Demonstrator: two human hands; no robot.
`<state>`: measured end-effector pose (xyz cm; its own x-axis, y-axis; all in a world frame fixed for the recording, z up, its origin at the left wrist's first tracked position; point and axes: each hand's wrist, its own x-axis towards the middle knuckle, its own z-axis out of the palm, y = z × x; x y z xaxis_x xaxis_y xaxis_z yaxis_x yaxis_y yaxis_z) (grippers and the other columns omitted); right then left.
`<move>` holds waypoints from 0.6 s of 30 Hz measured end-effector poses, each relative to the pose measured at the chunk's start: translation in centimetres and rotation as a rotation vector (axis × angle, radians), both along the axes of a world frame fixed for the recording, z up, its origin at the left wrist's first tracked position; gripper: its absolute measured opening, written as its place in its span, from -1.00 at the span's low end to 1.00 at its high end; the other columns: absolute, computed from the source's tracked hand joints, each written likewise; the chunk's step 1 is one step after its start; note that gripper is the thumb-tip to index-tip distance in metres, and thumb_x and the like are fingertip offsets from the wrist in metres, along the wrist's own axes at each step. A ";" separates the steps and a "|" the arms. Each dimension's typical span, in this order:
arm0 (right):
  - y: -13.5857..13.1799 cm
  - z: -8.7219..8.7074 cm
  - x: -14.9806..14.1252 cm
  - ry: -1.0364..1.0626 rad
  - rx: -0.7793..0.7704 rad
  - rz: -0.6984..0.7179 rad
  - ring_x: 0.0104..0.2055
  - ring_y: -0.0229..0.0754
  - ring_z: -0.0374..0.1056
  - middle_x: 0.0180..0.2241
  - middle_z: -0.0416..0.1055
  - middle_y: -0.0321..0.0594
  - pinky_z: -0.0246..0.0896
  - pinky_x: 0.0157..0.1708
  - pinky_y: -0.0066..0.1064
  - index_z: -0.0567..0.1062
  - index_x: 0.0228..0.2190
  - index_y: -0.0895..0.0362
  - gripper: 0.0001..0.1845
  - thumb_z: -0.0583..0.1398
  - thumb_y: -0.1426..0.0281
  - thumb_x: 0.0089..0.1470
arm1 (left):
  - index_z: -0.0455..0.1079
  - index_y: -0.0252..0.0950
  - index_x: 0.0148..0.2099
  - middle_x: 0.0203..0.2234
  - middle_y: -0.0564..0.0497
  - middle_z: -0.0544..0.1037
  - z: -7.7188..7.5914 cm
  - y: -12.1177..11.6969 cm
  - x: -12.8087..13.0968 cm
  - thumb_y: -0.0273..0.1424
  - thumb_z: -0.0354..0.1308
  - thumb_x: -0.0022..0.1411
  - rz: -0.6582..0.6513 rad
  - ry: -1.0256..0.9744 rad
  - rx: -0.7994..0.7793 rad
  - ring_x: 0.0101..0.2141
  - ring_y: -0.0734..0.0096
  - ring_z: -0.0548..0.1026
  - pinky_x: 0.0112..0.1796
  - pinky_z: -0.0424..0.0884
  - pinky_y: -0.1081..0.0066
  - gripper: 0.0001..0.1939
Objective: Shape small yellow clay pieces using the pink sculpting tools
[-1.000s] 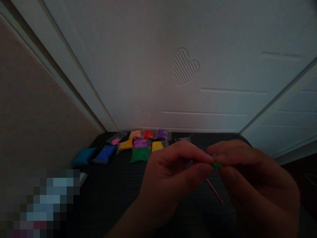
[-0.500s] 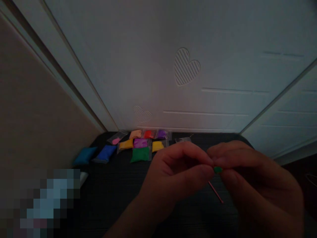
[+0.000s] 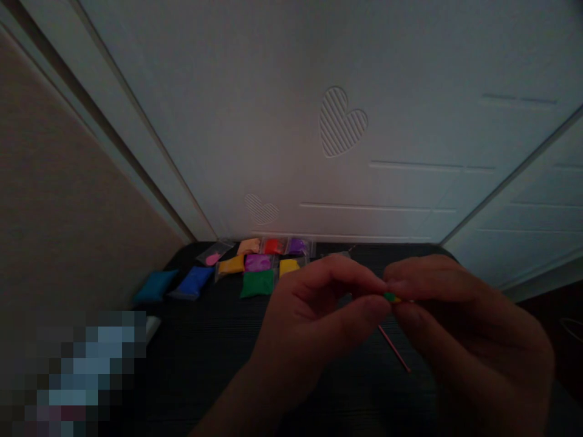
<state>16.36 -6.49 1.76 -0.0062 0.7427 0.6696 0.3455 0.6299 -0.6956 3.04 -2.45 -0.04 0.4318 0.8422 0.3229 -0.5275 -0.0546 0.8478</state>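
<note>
My left hand and my right hand meet over the dark table, fingertips almost touching. Between them is a small piece of green modelling clay with a bit of yellow at its right side. Thumb and forefinger of each hand pinch it, so most of its shape is covered. Below the fingers a thin pinkish stick lies on the table, its upper end hidden behind my left hand. Behind my left hand lies a green clay packet, with a yellow packet partly covered by that hand.
Several clear packets of coloured clay lie along the back of the table, including a blue packet and a teal packet at left. A white panel with embossed hearts rises behind. A pixelated patch covers the lower left.
Both hands have shifted slightly up and left with the clay between them. A yellow part now shows beside the green. The packets and the stick stay where they were.
</note>
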 end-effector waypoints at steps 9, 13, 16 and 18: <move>-0.4 -0.1 0.8 -0.171 0.155 -0.119 -0.26 -0.21 0.30 -0.32 0.38 -0.30 0.24 -0.38 -0.39 0.43 -0.29 0.10 -0.61 0.21 0.67 -0.23 | 0.42 -0.27 -0.40 -0.49 0.10 0.44 0.0 -0.1 0.0 -0.44 0.21 -0.03 -0.149 -0.069 -0.301 -0.40 0.55 0.37 -0.32 0.28 0.51 -0.94; -0.5 -0.1 0.8 -0.298 0.201 -0.140 -0.26 -0.24 0.29 -0.27 0.36 -0.29 0.24 -0.38 -0.41 0.42 -0.28 0.11 -0.58 0.21 0.68 -0.25 | 0.42 -0.29 -0.40 -0.48 0.09 0.44 0.1 -0.1 0.0 -0.44 0.22 -0.04 -0.140 -0.049 -0.332 -0.39 0.56 0.37 -0.33 0.28 0.54 -0.93; -0.4 -0.2 0.7 -0.306 0.206 -0.133 -0.26 -0.25 0.28 -0.28 0.35 -0.29 0.26 -0.40 -0.43 0.40 -0.26 0.13 -0.54 0.21 0.71 -0.27 | 0.41 -0.29 -0.41 -0.49 0.09 0.44 0.1 -0.1 0.1 -0.43 0.21 -0.03 -0.133 -0.037 -0.329 -0.39 0.55 0.37 -0.33 0.27 0.53 -0.93; -0.3 -0.3 0.7 -0.292 0.197 -0.130 -0.26 -0.24 0.28 -0.28 0.35 -0.28 0.27 -0.37 -0.42 0.38 -0.24 0.14 -0.51 0.22 0.72 -0.27 | 0.41 -0.29 -0.41 -0.50 0.09 0.44 0.2 -0.1 0.1 -0.44 0.22 -0.03 -0.129 -0.029 -0.338 -0.41 0.55 0.37 -0.34 0.27 0.53 -0.94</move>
